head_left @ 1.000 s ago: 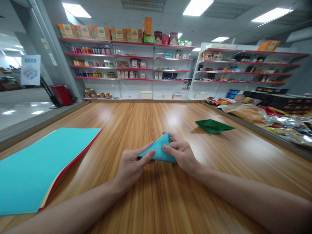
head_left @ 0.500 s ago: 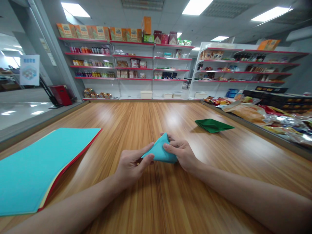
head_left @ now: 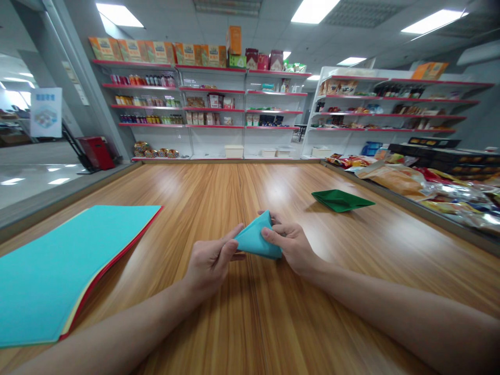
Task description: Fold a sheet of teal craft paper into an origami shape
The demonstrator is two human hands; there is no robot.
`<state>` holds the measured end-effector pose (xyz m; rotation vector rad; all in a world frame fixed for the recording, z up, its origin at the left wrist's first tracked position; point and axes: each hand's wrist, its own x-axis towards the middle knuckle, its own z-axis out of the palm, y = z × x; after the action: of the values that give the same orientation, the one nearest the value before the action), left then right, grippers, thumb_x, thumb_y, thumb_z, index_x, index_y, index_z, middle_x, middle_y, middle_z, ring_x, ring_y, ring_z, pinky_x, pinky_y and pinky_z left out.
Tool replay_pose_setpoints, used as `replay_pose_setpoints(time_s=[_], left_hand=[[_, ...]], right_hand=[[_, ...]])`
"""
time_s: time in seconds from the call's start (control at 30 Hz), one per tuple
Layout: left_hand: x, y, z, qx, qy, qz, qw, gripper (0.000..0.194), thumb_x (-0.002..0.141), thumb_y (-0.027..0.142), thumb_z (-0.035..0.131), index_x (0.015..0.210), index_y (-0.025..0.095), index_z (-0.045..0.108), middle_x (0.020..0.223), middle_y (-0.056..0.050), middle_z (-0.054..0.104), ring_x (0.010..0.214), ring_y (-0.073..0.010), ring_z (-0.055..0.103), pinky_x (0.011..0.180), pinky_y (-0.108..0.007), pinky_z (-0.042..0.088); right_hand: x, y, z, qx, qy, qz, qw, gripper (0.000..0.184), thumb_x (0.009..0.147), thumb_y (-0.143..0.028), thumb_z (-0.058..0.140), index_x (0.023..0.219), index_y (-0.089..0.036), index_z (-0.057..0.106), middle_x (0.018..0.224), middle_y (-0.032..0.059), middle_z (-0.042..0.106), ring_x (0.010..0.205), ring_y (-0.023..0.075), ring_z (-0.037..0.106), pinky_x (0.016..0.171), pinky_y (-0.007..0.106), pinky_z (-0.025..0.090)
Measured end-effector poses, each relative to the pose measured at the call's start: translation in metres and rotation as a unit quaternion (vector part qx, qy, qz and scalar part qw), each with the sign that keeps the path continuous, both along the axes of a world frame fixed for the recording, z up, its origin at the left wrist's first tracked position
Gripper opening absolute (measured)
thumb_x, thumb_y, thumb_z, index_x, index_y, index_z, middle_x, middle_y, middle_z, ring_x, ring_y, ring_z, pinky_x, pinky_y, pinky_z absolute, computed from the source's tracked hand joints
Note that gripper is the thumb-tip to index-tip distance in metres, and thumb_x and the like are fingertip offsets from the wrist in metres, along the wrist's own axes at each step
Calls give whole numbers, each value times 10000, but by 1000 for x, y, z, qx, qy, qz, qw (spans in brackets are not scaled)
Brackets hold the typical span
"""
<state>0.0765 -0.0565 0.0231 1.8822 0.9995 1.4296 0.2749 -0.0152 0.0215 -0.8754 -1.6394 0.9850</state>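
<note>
A folded teal paper piece [head_left: 255,239], triangular with its tip pointing away from me, sits just above the wooden table [head_left: 234,192] in front of me. My left hand [head_left: 209,263] pinches its left corner between thumb and fingers. On the other side, my right hand [head_left: 291,247] grips the right edge, thumb on top and fingers curled behind. Both hands are closed on the paper.
A stack of coloured sheets [head_left: 66,260], teal on top with yellow and red beneath, lies at my left. A folded green paper shape [head_left: 340,200] rests farther right. Snack packets [head_left: 422,187] fill a bin along the right edge. Store shelves [head_left: 219,104] stand beyond the table.
The left hand's fingers have closed in on the paper's left corner, and the teal piece has drawn in slightly narrower. My right hand has barely moved.
</note>
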Motion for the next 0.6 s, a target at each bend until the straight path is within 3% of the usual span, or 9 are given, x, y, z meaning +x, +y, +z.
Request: replay_pose_setpoints(time_s=[0.13,0.3,0.47,0.6], left_hand=[[-3,2,-5,3,34,3,999,302,869,350,575,1081,182,709,777,-66,750,656,-230,723,604,-296,608],[-1,0,-1,29,19,-3,999,276,898,301,532,1046,168,724,834,-70,751,647,-202,723,586,-247,604],[1,1,0,65,-7,-17,998,358,943,304,438,984,106,733,925,-102,739,650,-184,723,589,-256,613],[-2,5,-8,90,27,-14,996,285,907,268,528,1084,124,697,781,-82,750,604,-184,719,518,-212,596]], right_hand=[[1,0,2,13,-8,-1,1000,452,810,-428,637,450,-174,532,976,66,604,1085,238,507,956,375,325],[0,-1,2,16,-7,3,1000,439,812,-412,641,458,-171,543,1049,77,587,1123,239,480,968,370,323],[0,0,1,10,-7,1,1000,435,813,-415,639,466,-166,556,1030,79,572,1045,230,509,941,369,338],[1,1,2,13,1,6,1000,437,812,-397,645,455,-169,541,1040,76,578,1129,238,479,958,356,327]])
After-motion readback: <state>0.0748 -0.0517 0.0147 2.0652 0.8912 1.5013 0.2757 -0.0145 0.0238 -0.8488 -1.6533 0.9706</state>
